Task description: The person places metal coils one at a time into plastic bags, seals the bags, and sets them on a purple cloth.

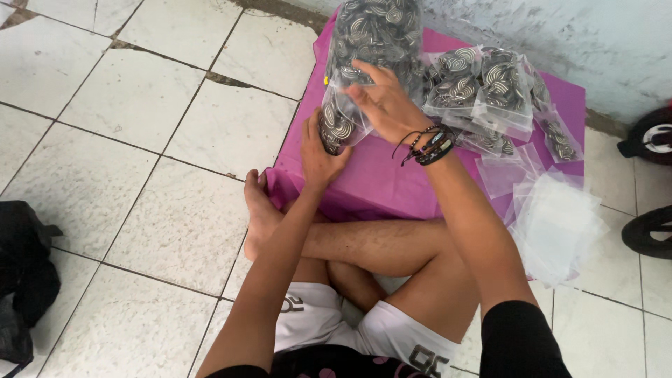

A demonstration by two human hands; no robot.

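I sit cross-legged on a tiled floor before a magenta cloth (378, 182). My left hand (318, 157) grips the bottom of a small clear plastic bag (337, 122) filled with black-and-white striped round pieces. My right hand (381, 101), with dark bead bracelets on the wrist, rests its fingers on the bag's top edge. A large clear bag (374, 31) of the same striped pieces stands just behind it. Several smaller filled bags (483, 87) lie on the cloth to the right.
A stack of empty clear plastic bags (553, 224) lies at the cloth's right edge. A black bag (24, 273) sits on the floor at left. Black wheels (651, 136) stand at far right by a pale wall (560, 35). The floor tiles are cracked.
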